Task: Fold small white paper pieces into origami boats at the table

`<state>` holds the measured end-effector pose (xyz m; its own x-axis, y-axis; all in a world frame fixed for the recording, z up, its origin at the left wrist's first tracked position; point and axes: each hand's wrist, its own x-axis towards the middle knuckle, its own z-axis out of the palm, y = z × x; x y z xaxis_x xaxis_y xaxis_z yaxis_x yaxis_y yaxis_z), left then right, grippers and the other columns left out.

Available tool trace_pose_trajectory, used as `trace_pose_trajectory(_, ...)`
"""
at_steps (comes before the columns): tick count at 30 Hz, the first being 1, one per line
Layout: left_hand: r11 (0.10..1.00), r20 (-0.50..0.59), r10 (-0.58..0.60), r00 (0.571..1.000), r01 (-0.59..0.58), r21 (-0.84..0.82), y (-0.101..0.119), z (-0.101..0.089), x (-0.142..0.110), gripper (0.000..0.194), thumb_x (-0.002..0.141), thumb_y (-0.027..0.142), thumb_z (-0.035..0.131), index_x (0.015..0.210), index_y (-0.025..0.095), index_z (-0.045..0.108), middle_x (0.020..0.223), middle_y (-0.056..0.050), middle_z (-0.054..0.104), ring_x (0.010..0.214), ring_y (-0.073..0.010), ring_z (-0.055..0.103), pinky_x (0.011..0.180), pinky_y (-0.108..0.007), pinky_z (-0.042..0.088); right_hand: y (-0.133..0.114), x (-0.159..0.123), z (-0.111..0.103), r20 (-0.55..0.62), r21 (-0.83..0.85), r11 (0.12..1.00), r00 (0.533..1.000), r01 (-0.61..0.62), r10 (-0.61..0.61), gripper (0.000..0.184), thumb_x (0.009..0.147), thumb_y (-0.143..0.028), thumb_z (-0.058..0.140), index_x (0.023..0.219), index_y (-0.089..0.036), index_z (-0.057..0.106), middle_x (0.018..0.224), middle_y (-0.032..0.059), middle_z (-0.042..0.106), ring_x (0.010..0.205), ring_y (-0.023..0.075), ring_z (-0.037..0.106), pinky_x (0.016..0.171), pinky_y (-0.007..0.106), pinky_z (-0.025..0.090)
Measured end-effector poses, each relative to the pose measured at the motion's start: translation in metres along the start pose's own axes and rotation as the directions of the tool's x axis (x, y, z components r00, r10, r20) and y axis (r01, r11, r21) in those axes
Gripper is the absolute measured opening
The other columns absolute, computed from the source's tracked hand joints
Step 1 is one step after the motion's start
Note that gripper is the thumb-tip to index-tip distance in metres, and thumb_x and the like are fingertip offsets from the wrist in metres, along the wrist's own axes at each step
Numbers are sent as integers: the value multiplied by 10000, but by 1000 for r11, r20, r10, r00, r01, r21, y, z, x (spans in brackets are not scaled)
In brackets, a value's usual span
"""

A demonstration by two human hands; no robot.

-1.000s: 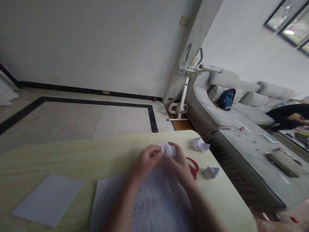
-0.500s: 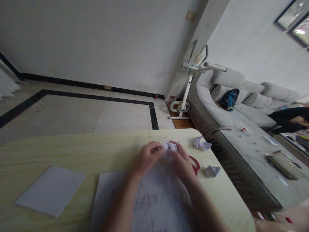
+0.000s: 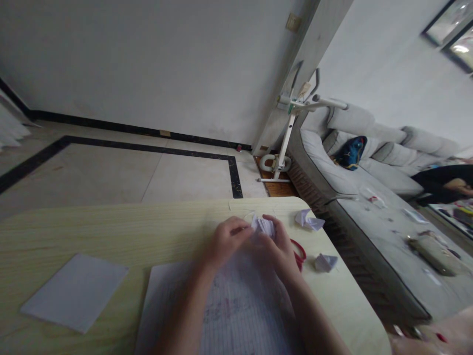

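Note:
Above the far end of a lined, written-on sheet (image 3: 236, 310), both my hands are closed around a small pleated piece of white paper (image 3: 265, 226). My left hand (image 3: 229, 240) pinches its left edge between thumb and fingers. My right hand (image 3: 279, 246) wraps around its right side, with the index finger behind it and the thumb in front. Part of the folds is hidden by my fingers. Red-handled scissors (image 3: 300, 252) lie just right of my right hand, partly covered by it.
A square of white paper (image 3: 76, 293) lies on the left of the wooden table (image 3: 111, 231). Two folded paper pieces, one farther back (image 3: 309, 220) and one nearer (image 3: 325, 263), sit near the right edge. Beyond are a grey sofa (image 3: 388, 236), an exercise machine (image 3: 286, 140) and a seated person (image 3: 443, 185).
The pleated paper has turned and shifted slightly between my fingers, its folds bunching and then fanning out again. The view has moved a little. Both hands keep their hold.

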<state>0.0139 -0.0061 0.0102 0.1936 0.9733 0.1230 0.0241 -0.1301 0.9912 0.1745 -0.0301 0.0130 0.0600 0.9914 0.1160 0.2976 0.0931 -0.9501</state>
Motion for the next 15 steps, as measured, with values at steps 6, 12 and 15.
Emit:
trace_pose_trajectory(6,1000,1,10,1000,-10,7,1,0,0,156,809,287,593,753,178,690,812,-34,659,818,-169,609,779,-282,459,-3,-3,3,-11,-24,999,1000,26,-26,407,807,-294,589,1185,-218,462,1064,61,557,964,216,555,854,363,453)
trace_pose_trajectory(12,1000,-26,-22,999,22,1,0,1,0,148,803,298,601,754,182,678,811,-31,655,797,-168,608,742,-276,471,-7,-3,4,-19,-1,1000,1000,12,-12,389,802,-296,591,1163,-217,469,1014,54,579,895,202,576,786,340,482)
trace_pose_trajectory(15,1000,-37,-11,999,12,2,-1,2,0,135,793,291,611,743,186,680,814,-32,658,795,-166,608,741,-277,476,-7,-3,4,-7,42,999,999,-32,32,387,791,-296,591,1154,-227,475,975,36,585,826,188,583,706,309,498)
